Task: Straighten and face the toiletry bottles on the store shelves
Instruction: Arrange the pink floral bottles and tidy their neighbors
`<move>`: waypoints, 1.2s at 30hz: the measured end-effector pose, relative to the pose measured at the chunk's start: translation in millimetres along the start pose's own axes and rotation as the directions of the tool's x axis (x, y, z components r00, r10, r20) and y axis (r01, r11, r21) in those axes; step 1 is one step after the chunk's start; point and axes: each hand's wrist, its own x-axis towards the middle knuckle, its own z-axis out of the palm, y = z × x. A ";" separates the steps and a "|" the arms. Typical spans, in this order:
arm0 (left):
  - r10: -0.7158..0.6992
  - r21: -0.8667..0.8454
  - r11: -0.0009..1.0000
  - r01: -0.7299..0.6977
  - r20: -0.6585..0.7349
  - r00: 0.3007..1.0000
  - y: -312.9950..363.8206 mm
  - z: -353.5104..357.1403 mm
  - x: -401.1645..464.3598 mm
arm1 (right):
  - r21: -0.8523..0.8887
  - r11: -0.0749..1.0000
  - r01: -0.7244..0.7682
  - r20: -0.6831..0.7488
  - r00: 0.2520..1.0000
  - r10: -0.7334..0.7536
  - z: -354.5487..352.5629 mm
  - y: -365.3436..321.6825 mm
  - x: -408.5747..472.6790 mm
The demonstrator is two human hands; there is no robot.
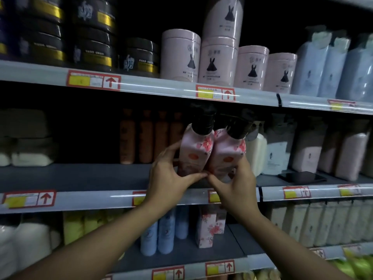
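— Where do we have the two pink bottles?

— Centre of frame, middle shelf (80, 176): our left hand (167, 178) grips the left bottle (194, 152), our right hand (238, 186) the right bottle (227, 156). They touch, both tilted right.

— So we tip them upright.

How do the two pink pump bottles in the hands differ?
The left bottle is gripped by the left hand; the right bottle by the right hand. The left bottle's black pump reaches higher in the view; the right bottle's sits lower. The right bottle leans more to the right; the left one is closer to upright. Both are pink with flower print and black pumps, touching side by side.
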 end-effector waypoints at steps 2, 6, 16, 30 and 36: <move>0.017 -0.016 1.000 -0.017 0.005 1.000 16.2 -1.8 -2.8 | -0.001 1.000 0.009 -0.009 1.000 -0.009 -12.1 -8.4 -2.3; 0.026 -0.053 0.998 -0.023 0.042 0.999 40.8 0.5 -17.2 | -0.002 1.000 -0.004 0.013 1.000 0.004 -38.4 -16.2 -14.0; -0.074 -0.024 0.997 0.078 0.136 0.988 49.1 37.2 -82.2 | -0.051 0.991 -0.122 0.093 0.988 0.126 -92.5 1.8 -75.4; -0.267 0.012 0.961 0.277 0.301 0.915 15.4 100.6 -151.9 | -0.051 0.926 -0.374 0.220 0.900 0.375 -117.0 52.3 -142.9; -0.381 0.030 0.919 0.392 0.320 0.868 -12.5 122.6 -173.2 | -0.068 0.889 -0.453 0.284 0.846 0.452 -113.8 88.0 -158.5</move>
